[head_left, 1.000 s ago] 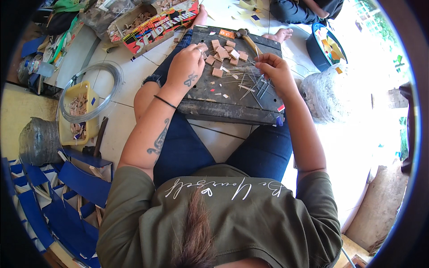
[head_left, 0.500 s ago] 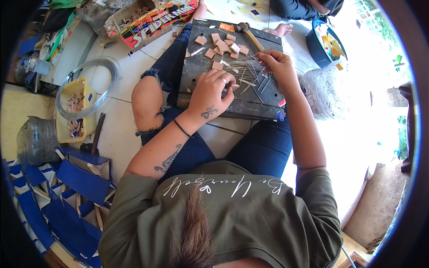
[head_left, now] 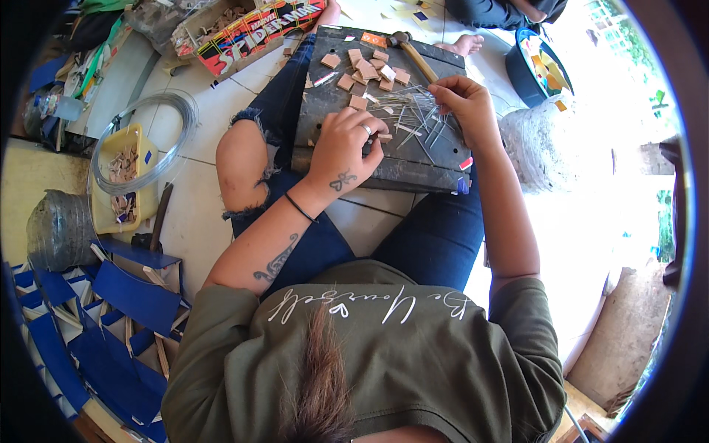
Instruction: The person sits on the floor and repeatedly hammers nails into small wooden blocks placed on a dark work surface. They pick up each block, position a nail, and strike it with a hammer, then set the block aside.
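Note:
A dark, worn board lies before me across my legs. On its near left part my left hand is closed around a small wooden block, whose end shows at the fingertips. Over the right side, my right hand has thumb and fingers pinched together; whatever is between them is too thin to make out. Loose thin metal wires lie crisscrossed between my hands. Beyond them sit several small wooden blocks in a loose heap. A hammer with a wooden handle rests at the board's far right.
A yellow tub of wood scraps, topped by a wire coil, stands left. Blue-covered pieces are stacked lower left. A printed carton holds more scraps. A dark blue bucket stands far right, near another person's foot.
My right hand has shifted slightly right, still pinched. My left hand stays closed on the block, barely moved. Some wires beside my right hand lie a little differently.

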The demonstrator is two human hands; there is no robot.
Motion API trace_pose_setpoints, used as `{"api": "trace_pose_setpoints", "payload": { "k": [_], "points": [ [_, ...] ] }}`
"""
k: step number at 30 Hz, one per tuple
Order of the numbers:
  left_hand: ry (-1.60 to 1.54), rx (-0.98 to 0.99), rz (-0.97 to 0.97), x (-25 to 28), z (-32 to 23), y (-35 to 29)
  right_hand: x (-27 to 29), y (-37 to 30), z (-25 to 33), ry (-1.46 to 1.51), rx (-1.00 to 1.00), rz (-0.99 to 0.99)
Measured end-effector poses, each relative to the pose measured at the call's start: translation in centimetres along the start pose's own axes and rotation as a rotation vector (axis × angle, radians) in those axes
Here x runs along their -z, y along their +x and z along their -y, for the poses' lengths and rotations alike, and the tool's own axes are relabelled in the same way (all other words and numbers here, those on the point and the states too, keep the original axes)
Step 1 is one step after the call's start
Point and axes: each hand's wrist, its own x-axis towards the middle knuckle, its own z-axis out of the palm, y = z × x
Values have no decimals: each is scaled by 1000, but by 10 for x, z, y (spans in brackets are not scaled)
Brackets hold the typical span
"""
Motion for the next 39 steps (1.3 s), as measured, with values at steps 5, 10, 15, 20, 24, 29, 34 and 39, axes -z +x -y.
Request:
{"api": "trace_pose_setpoints", "payload": {
  "k": [5, 10, 15, 20, 24, 29, 34, 39],
  "points": [
    [11, 16, -4, 0, -3, -1, -18, -24, 2, 73, 31, 78],
    [26, -15, 14, 1, 0, 0, -38, -45, 3, -22, 73, 86],
    [-199, 137, 35, 3, -2, 1, -45, -53, 4, -57, 55, 61],
    [-492, 217, -41, 2, -3, 5, -46, -56, 4, 23, 118, 22],
    [-397, 228, -26, 1, -7, 1, -44, -57, 4, -61, 105, 38],
    [-465, 233, -19, 0, -10, -3, -43, -61, 2, -124, 121, 27],
    [-153, 106, 3, 3, -11, -13, -43, -72, 0, -166, 114, 33],
    [-84, 97, -22, -2, -10, -17, -48, -79, -4, -195, 212, 11]
  ]
}}
